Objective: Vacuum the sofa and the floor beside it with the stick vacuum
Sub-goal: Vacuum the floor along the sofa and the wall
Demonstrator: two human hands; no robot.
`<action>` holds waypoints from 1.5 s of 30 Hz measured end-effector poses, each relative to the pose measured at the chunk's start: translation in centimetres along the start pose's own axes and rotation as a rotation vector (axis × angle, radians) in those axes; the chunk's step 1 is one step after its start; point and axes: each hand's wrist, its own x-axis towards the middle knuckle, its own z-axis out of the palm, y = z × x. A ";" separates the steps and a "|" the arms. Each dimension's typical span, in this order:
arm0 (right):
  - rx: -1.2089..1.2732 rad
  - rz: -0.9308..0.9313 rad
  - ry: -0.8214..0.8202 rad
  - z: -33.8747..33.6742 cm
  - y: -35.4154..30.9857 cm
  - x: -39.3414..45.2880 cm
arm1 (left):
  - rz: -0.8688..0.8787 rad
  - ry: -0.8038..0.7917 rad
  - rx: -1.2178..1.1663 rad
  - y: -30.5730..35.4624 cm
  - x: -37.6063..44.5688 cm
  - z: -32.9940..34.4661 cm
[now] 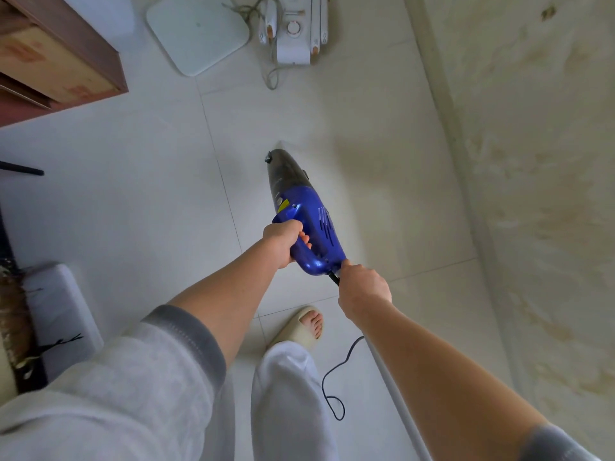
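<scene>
A blue stick vacuum [307, 207] with a dark dust cup points down and away over the pale tiled floor [149, 194]. My left hand [283, 242] grips its loop handle. My right hand [364, 289] holds the black power cord [336, 377] where it leaves the back of the vacuum; the cord trails in a loop on the floor by my foot. The vacuum's lower end is hidden behind its body. No sofa can be made out with certainty.
A stained cream wall [532, 161] runs along the right. A white scale [196, 31] and a white appliance [293, 28] lie on the floor ahead. A brown shelf with boxes [56, 61] is at the upper left, a white stool [60, 307] at the left. My slippered foot [307, 326] stands below the vacuum.
</scene>
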 end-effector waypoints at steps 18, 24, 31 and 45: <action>-0.134 -0.084 0.010 0.1 -12.8 0.0 | -0.006 0.013 -0.139 2.4 2.8 -12.8; -0.197 -0.081 0.027 0.5 -18.4 0.0 | -0.005 -0.021 -0.189 3.4 4.1 -18.1; -0.235 -0.107 0.031 1.4 -27.1 -0.1 | 0.000 -0.027 -0.244 5.2 5.5 -27.0; -0.414 -0.241 0.075 2.2 -42.6 0.6 | -0.005 0.006 -0.464 7.3 9.0 -42.6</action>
